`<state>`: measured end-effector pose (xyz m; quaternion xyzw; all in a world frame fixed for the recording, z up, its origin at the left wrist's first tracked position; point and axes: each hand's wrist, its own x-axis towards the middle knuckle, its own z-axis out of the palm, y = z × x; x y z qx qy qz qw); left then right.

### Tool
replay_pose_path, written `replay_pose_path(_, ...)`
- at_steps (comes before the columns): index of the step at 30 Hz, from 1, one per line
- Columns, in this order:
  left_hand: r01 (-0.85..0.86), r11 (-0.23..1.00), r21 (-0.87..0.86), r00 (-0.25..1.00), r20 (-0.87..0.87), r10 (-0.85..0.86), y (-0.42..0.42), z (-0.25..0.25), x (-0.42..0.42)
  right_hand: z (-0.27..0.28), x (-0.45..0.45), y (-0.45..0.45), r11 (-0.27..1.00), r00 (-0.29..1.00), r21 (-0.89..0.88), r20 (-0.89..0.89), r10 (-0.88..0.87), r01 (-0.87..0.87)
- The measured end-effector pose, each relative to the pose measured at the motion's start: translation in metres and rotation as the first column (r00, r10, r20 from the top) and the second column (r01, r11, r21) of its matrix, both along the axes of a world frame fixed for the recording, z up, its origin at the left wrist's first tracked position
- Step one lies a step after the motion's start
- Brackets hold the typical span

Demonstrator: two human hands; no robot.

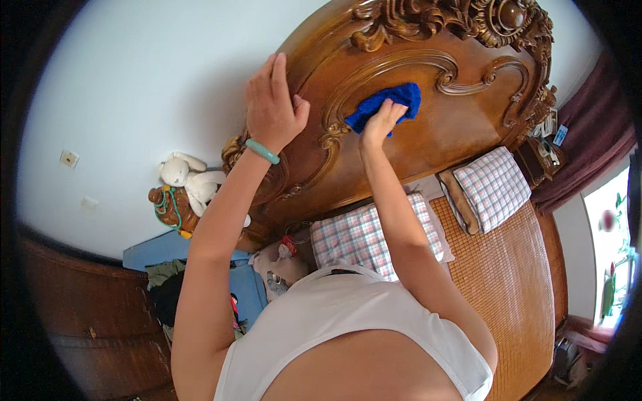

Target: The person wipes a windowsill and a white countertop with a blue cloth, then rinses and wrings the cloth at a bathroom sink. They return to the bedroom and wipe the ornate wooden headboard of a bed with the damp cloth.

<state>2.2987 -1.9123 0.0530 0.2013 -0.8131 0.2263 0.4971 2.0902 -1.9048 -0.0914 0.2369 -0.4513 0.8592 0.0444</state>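
Note:
A large carved wooden headboard point(441, 128) fills the upper middle of the view. My left hand point(275, 103), below which a green bangle point(262, 152) circles the wrist, lies at the headboard's left edge, its fingers extended and the thumb apart, holding nothing. On the smooth inner panel, my right hand point(385, 122) presses a crumpled blue cloth point(401, 94) against the wood. The cloth spreads out past the fingertips; the palm side of this hand is hidden.
Below the headboard lie a checked pillow point(346, 240) and a folded checked pillow point(494, 188) on a bed with a woven mat point(506, 280). A white plush toy point(188, 178) sits beside a wooden ornament with green beads point(170, 208). Dark curtains point(587, 130) hang at right.

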Motion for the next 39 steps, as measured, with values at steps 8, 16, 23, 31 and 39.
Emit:
replay_pose_path(8,0.29,0.94,0.18,0.95,-0.171,-0.261,0.009,-0.002,0.024,-0.059,0.098,0.04,0.866,0.76,0.47,-0.622,0.188,0.17)
replay_pose_path(16,0.281,0.89,0.359,0.943,-0.278,-0.185,0.068,-0.122,0.088,-0.116,0.089,0.087,0.835,0.889,0.542,-0.332,0.316,-0.094)
replay_pose_path(23,-0.048,0.918,0.395,0.966,-0.214,0.143,0.076,-0.14,0.141,-0.066,0.1,0.082,0.895,0.869,0.445,-0.427,0.249,-0.037)
replay_pose_path(31,0.23,0.696,0.68,0.915,-0.395,0.085,0.088,-0.134,0.143,-0.048,0.109,0.084,0.683,0.823,0.713,-0.478,0.307,0.16)
replay_pose_path(39,0.435,0.342,0.833,0.898,-0.377,-0.227,0.113,-0.152,0.076,-0.03,0.072,0.107,0.491,0.694,0.521,0.327,0.641,-0.698)
